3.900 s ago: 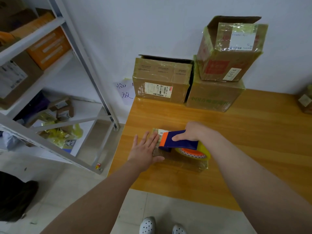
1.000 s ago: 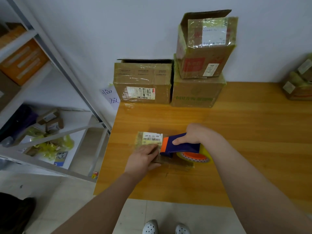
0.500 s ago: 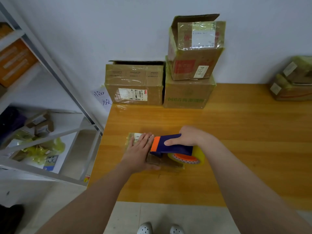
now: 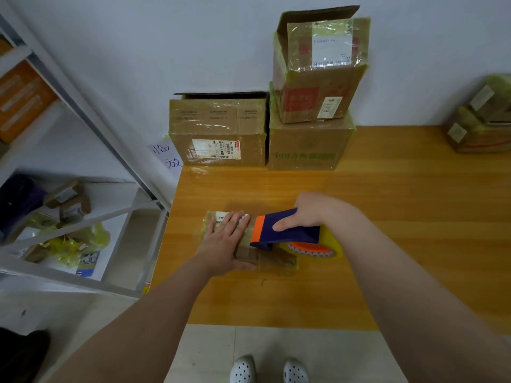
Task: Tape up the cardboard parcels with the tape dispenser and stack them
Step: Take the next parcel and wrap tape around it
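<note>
Head view, taping step: left hand (image 4: 224, 244) flat on parcel (image 4: 279, 262), right hand (image 4: 307, 214) grips tape dispenser (image 4: 287, 230) atop parcel; we judge cut-off comes next.

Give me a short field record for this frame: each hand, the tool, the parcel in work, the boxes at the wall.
left hand: flat on the small parcel, fingers straight
right hand: grips the tape dispenser over the parcel
table: wooden, parcel near its left edge
at wall: open-flapped box atop green-printed box; labelled box beside, left
</note>
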